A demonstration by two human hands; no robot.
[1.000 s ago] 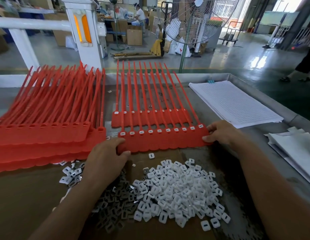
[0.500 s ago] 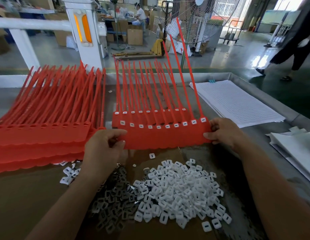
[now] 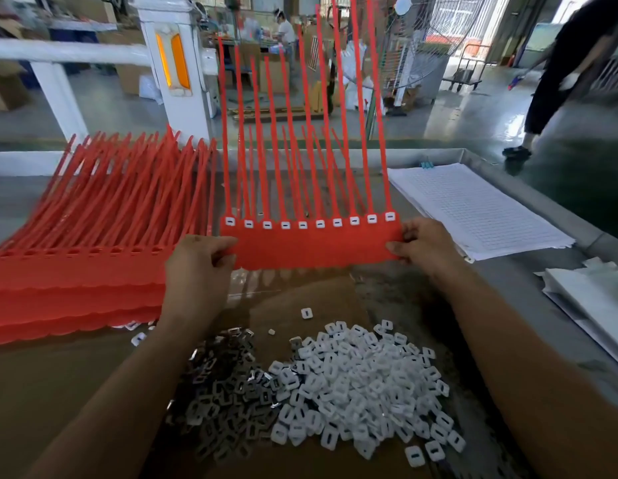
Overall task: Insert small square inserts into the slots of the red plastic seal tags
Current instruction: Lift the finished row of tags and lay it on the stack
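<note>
While left hand (image 3: 197, 267) and right hand (image 3: 425, 244) pinch its ends, red tag strip (image 3: 314, 248) upright between

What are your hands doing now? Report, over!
Left hand, right hand: pinching ends of red tag strip. Strip held upright, ten white inserts seated. Nothing blocking.

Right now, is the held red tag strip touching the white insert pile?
Apart. Head view: bare cardboard shows between the held red tag strip and the white insert pile.

a glossy grey-green floor (image 3: 456, 126) reflects daylight beyond a white post (image 3: 186, 115), wire fan (image 3: 438, 36) and cardboard boxes (image 3: 3, 91).
</note>
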